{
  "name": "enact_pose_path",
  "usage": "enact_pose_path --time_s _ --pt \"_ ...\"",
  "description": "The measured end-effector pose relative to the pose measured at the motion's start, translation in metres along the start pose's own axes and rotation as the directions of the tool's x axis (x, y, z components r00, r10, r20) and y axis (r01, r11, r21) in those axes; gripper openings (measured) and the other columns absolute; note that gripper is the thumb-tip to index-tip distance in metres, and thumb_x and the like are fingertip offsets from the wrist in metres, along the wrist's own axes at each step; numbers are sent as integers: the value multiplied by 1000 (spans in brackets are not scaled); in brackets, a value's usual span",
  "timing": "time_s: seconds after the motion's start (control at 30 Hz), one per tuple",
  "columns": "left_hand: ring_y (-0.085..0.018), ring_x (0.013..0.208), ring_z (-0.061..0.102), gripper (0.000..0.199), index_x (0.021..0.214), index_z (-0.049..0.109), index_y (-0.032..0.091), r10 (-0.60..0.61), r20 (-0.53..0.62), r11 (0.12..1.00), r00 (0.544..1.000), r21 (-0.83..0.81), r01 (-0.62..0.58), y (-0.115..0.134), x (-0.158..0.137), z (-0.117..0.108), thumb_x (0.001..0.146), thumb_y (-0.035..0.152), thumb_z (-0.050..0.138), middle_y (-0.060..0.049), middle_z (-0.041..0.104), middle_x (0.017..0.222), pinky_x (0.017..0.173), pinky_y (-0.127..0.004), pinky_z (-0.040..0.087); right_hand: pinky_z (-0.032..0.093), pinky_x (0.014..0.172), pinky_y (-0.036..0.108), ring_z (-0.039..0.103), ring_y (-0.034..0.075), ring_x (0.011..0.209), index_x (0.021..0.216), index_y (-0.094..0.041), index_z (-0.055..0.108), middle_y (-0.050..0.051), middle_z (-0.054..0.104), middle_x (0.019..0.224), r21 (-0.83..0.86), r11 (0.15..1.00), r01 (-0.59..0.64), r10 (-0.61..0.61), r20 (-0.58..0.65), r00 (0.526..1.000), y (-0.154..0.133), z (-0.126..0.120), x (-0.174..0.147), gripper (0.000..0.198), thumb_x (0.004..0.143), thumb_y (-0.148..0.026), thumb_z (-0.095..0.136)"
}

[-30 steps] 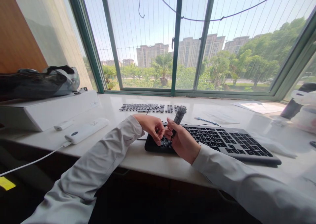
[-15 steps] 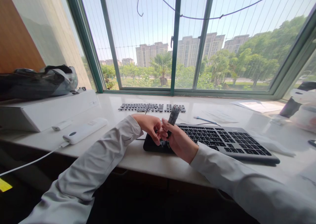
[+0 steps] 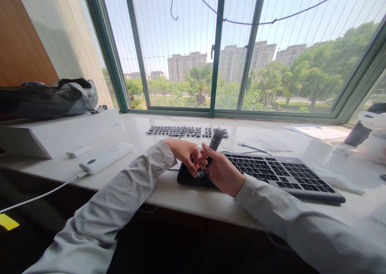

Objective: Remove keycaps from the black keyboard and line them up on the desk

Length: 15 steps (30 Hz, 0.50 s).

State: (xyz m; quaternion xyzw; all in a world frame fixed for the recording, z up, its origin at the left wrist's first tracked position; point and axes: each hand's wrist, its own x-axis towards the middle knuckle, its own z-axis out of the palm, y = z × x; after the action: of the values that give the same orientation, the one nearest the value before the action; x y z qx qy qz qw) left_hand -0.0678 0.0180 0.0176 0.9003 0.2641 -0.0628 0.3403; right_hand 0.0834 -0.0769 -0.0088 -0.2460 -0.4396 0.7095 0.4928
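My right hand [image 3: 224, 171] is closed round a dark keycap puller [image 3: 217, 139]. Its wide, brush-like end points up and away, while thin wires show beneath my fingers, close over the keyboard. My left hand [image 3: 187, 155] is bent down over the keyboard's left end, fingertips pinched beside the right fingers. A small dark bit shows between them, too hidden to name. Under both hands lies the black keyboard [image 3: 289, 175], its left part covered by them. Behind it, loose black keycaps [image 3: 173, 131] are laid out in rows on the white sill.
A blue thin stick [image 3: 253, 148] and a black cable lie behind the keyboard. To the left are a white power bank [image 3: 105, 159] with a cable, and a white box [image 3: 60, 133] bearing a dark bag. Papers [image 3: 316, 132] and a white plush-like object [image 3: 374, 135] stand right.
The whole view has shifted slightly, so things sit a little further right. Both hands keep nearly the same pose over the keyboard; the keycap puller stays in the right hand.
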Motion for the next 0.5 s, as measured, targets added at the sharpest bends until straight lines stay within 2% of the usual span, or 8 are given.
enact_pose_path --time_s 0.3,0.5 --pt "-12 64 54 33 70 71 16 7 34 999 999 -33 -6 2 0 0 57 44 83 1 63 65 61 -24 38 37 59 27 37 11 55 60 -19 50 -5 39 55 -16 1000 10 -10 -5 1000 0 -2 6 48 60 -58 78" --pt "-12 63 54 33 70 72 17 3 38 999 999 -43 -2 6 -2 -2 53 43 84 2 64 64 61 -23 37 37 58 26 38 11 53 60 -19 50 -5 41 53 8 999 -54 54 -34 998 -6 0 5 48 57 -56 80"
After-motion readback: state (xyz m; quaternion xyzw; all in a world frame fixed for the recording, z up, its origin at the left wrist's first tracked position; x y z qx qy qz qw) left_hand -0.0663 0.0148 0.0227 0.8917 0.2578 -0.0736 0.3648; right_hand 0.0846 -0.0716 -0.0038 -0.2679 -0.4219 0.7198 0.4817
